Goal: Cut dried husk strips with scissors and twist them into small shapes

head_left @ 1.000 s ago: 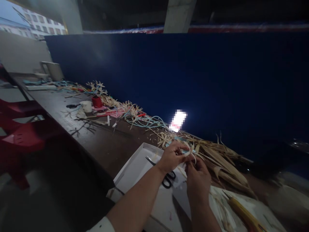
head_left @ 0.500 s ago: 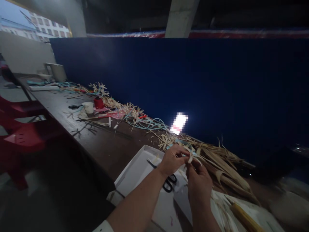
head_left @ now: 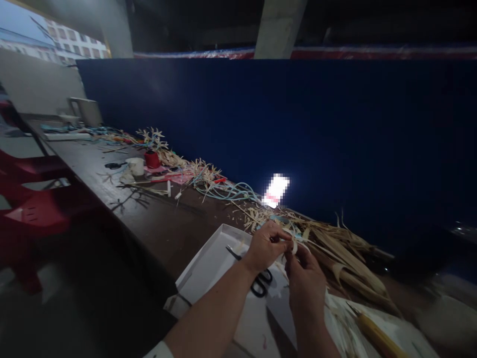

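Observation:
Both my hands meet over the right part of a shallow white box [head_left: 201, 263]. Between their fingertips is a pale strip of dried husk [head_left: 294, 244], curled into a small loop. My left hand [head_left: 266, 246] pinches it from the left, thumb and index finger together. From the right, my right hand [head_left: 306, 276] has its fingers bent around the same strip; part of the strip is hidden by the fingers. Black-handled scissors [head_left: 261, 282] lie in the box under my left wrist, partly covered by it.
Dried husks [head_left: 346, 253] are heaped right of my hands. A yellow-handled pointed tool [head_left: 378, 335] lies at lower right. A lit phone [head_left: 276, 191] leans at the dark blue partition [head_left: 223, 109]. Blue cords [head_left: 238, 190], red thread spool [head_left: 152, 159] and white cup [head_left: 136, 166] stand farther left. Red chairs [head_left: 40, 214] are beside the table.
Almost nothing differs. My hands stay in the same place, with only a slight shift of the fingers on the husk strip.

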A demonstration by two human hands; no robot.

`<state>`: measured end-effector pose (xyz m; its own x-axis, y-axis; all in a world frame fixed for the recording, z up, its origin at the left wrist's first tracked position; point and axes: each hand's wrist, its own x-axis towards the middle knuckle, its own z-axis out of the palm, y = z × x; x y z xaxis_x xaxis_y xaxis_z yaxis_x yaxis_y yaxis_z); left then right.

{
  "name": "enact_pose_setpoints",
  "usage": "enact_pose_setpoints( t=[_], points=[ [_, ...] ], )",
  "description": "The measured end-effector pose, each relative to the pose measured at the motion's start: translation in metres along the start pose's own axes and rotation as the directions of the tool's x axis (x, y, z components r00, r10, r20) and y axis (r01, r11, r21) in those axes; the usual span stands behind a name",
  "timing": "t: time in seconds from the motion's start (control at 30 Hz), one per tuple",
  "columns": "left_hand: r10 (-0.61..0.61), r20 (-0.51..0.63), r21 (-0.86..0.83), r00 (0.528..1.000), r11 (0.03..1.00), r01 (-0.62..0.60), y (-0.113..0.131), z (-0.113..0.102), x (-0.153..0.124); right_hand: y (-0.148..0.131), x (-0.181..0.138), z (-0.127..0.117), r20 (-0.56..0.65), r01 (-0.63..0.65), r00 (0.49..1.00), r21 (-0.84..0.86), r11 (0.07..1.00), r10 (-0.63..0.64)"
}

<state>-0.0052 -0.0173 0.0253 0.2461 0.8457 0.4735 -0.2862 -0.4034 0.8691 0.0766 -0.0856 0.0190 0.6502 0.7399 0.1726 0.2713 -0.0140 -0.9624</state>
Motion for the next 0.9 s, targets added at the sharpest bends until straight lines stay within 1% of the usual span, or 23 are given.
enact_pose_setpoints(
  t=[0.17, 0.3, 0.53, 0.7, 0.8, 0.9],
  points=[
    [-0.012, -0.006, -0.008, 1.000, 1.000, 0.012, -0.0002, 0.0003, 0.0003, -0.0021, -0.0017, -0.0005, 0.008, -0.002, 1.000, 0.003, 1.000, 0.002],
    [0.007, -0.008, -0.019, 1.000, 1.000, -0.007, -0.0034, 0.0006, 0.0008, -0.0018, -0.0008, -0.0002, 0.003, 0.002, 1.000, 0.017, 1.000, -0.002],
    [0.022, -0.007, 0.057, 1.000, 0.998, -0.022, -0.0008, -0.0001, 0.0013, 0.0007, 0.0008, -0.0002, -0.004, 0.036, 0.999, -0.022, 0.999, -0.036],
    [0.066, -0.011, 0.092, 0.998, 0.994, -0.065, 0.0029, -0.0008, 0.0015, 0.0056, 0.0026, 0.0012, 0.005, 0.033, 0.999, 0.046, 0.998, -0.033],
    [0.083, -0.014, 0.081, 0.996, 0.993, -0.082, 0.0013, -0.0002, 0.0013, 0.0054, 0.0021, 0.0018, -0.006, 0.028, 1.000, 0.068, 0.997, -0.028],
    [0.055, 0.004, 0.037, 0.998, 0.998, -0.055, -0.0043, 0.0012, 0.0004, 0.0022, 0.0008, 0.0020, -0.035, 0.027, 0.999, 0.041, 0.999, -0.025]
  ],
)
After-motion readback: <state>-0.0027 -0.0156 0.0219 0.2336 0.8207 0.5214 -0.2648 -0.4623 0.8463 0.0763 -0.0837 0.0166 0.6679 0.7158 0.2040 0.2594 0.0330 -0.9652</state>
